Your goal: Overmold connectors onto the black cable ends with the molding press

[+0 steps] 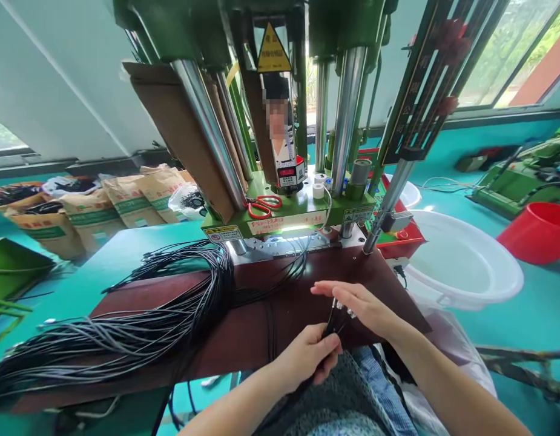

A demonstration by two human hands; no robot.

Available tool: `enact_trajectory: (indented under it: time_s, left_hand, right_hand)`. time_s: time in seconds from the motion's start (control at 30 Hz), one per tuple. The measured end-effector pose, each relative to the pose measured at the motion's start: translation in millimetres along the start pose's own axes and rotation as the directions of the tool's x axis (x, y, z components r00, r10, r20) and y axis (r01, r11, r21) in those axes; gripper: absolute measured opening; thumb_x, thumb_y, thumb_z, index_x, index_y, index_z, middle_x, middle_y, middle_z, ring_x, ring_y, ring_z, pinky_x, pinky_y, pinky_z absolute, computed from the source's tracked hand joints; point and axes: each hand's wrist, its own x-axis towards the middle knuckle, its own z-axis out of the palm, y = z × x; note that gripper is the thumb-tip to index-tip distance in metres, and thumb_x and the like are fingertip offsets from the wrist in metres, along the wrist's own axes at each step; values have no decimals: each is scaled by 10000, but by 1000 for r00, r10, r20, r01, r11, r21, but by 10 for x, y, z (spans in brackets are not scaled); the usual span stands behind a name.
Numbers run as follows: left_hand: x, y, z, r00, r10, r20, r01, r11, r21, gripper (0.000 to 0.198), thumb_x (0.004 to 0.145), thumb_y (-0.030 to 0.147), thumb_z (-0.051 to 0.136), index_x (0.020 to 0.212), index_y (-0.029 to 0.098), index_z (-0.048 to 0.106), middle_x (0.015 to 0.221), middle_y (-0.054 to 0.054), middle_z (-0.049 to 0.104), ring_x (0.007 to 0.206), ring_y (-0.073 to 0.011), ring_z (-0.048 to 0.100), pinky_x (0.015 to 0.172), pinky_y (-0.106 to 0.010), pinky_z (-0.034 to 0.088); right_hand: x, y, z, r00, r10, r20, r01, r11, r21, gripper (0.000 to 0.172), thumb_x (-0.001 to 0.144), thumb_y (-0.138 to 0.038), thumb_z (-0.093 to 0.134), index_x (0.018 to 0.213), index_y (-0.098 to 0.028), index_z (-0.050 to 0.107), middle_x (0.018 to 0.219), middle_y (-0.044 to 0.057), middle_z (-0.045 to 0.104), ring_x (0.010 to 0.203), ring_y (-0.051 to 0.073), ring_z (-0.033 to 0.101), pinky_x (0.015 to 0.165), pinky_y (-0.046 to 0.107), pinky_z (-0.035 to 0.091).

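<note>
My left hand (318,351) is closed around a small bunch of black cables (330,324) in front of my lap. The silvery ends (338,304) of that bunch point up and away from me. Over those ends my right hand (364,307) is open, its fingers stretched out flat; whether it touches them I cannot tell. A large bundle of black cables (171,327) spreads across the brown tabletop (298,315) to the left. Several thinner strands run from it to the lit lower plate of the green press (289,218).
Red-handled scissors (264,206) lie on the press ledge. A slanted metal post (393,194) and a red control box (402,237) stand on the right. Beyond are a white tub (461,260) and a red bucket (540,233). Paper sacks (120,206) stand at left. A person shows in a reflection.
</note>
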Motion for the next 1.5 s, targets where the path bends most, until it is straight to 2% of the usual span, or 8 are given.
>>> enact_trajectory:
  time_s: [0.3, 0.43, 0.57, 0.8, 0.97, 1.1, 1.17, 1.5]
  left_hand:
    - [306, 26, 36, 974, 95, -207, -122, 985, -120, 363, 694, 493, 572, 774, 158, 456, 502, 80, 418, 322, -43, 370, 309, -172, 237]
    - [327, 42, -98, 936, 108, -335, -214, 930, -299, 411, 677, 517, 585, 853, 162, 476, 504, 86, 398, 366, -30, 323, 331, -155, 213]
    - [285, 39, -183, 907, 140, -398, -284, 900, -330, 412, 674, 519, 593, 851, 171, 460, 477, 106, 356, 326, -13, 242, 315, -156, 133]
    - [254, 14, -223, 872, 174, -458, -342, 886, -314, 426, 682, 575, 559, 814, 184, 453, 432, 118, 325, 297, -19, 226, 293, -154, 146]
    - [272, 32, -195, 875, 145, -462, -287, 924, -254, 419, 641, 549, 613, 749, 171, 466, 404, 117, 328, 288, -21, 240, 283, -156, 162]
    - [324, 39, -90, 888, 135, -440, -223, 962, -154, 365, 640, 482, 637, 709, 180, 444, 390, 121, 315, 275, -20, 221, 285, -168, 134]
    - [372, 27, -32, 901, 146, -408, -194, 978, -78, 330, 646, 444, 640, 685, 176, 451, 388, 117, 319, 281, -20, 223, 302, -175, 140]
    - [568, -48, 68, 918, 185, -351, -157, 982, 107, 188, 693, 328, 595, 666, 146, 557, 411, 67, 385, 399, -64, 331, 411, -192, 247]
  right_hand:
    - [345, 345, 55, 999, -27, -48, 13, 962, -273, 418, 897, -423, 332, 1012, -173, 646, 921, 77, 683, 838, 210, 633, 769, 354, 479]
    - [847, 438, -315, 956, -244, -162, 49, 678, -733, 317, 878, -247, 362, 1080, -183, 599, 1059, 78, 628, 1027, 226, 531, 903, 372, 382]
    - [1214, 516, -458, 973, -218, -72, 35, 451, -892, 316, 769, -42, 376, 988, -74, 602, 1018, 203, 594, 1123, 306, 392, 923, 437, 288]
    - [1006, 450, -369, 997, -65, -34, -20, 212, -977, 148, 697, -76, 454, 784, -82, 574, 936, 267, 574, 1035, 387, 415, 849, 510, 275]
    - [424, 353, -422, 984, 172, -42, -95, 317, -944, 89, 739, -169, 413, 670, -183, 468, 620, 53, 585, 583, 200, 573, 552, 307, 430]
    - [-25, 431, -311, 939, 330, -99, -334, 802, -496, 139, 822, -271, 339, 788, -203, 456, 505, -74, 443, 294, 83, 387, 276, 185, 252]
    - [-166, 500, -205, 931, 317, -182, -344, 928, -146, 183, 830, -353, 399, 881, -201, 487, 504, -84, 424, 277, 64, 337, 255, 167, 184]
    - [-282, 647, -33, 891, 150, -427, -115, 988, 106, 344, 859, -415, 453, 1089, -186, 567, 456, -52, 463, 304, 73, 384, 295, 182, 254]
